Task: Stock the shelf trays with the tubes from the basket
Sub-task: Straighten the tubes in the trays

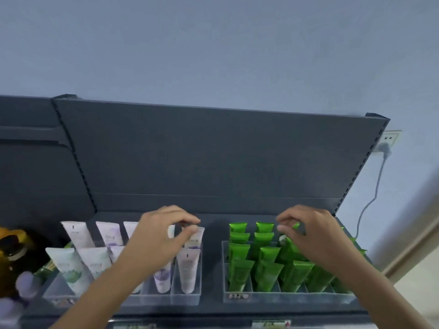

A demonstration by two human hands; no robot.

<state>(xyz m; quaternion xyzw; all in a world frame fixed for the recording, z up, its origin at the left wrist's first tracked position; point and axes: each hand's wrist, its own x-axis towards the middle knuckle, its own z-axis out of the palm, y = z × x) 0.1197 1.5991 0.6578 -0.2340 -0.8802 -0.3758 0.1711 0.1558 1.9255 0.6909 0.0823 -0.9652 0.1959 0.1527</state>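
Two clear divided trays stand on a dark shelf. The left tray holds several white and pale purple tubes standing cap down. The right tray holds several green tubes in rows. My left hand is over the left tray's back right corner, its fingertips pinching the top of a white tube in the rightmost slot. My right hand hovers over the back of the right tray, fingertips pinching the top of a green tube. No basket is in view.
The shelf's dark back panel rises just behind the trays. A yellow and black plush toy sits at the far left, with pale purple objects below it. A wall socket with a plugged cable is at the right.
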